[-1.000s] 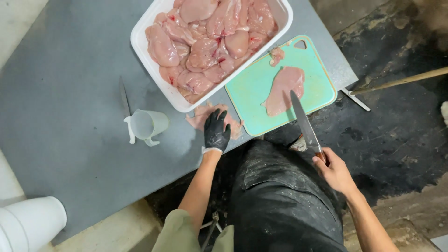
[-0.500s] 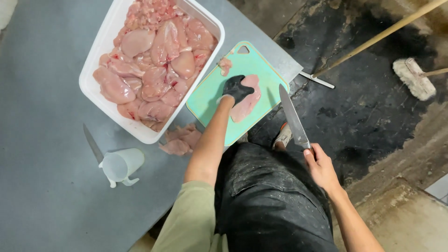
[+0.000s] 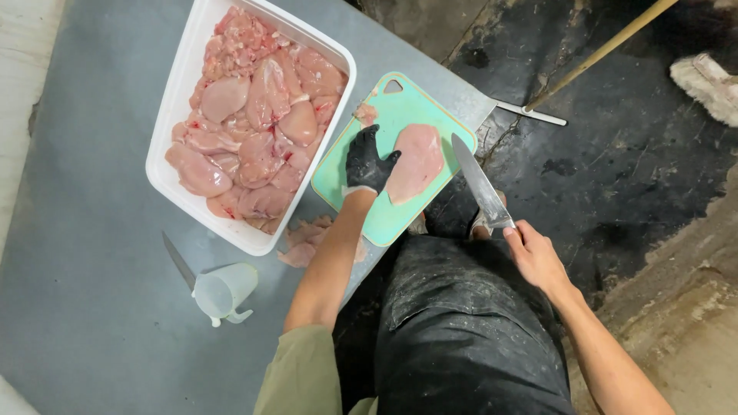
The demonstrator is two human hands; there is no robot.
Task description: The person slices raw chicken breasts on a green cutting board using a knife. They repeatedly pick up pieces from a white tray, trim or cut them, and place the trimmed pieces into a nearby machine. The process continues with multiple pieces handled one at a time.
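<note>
While the gloved left hand [image 3: 367,163] lies flat with its fingers spread against the edge of a raw chicken breast [image 3: 416,162], the bare right hand [image 3: 536,257] is wrapped tight around the handle of a long knife [image 3: 480,184], whose blade hangs just beside the meat, over the right edge of the green cutting board [image 3: 388,220] and not yet touching it. That breast lies in the middle of the board, which sits at the corner of the grey table [image 3: 92,307], next to a white tub [image 3: 173,169] heaped with more breasts. It looks like the steadying step before a cut: meat pinned, blade poised. Any cut from here calls for the edge to be brought in level to the breast, clear of the gloved fingertips, with the left palm pressing firmly so the slippery piece does not slide
</note>
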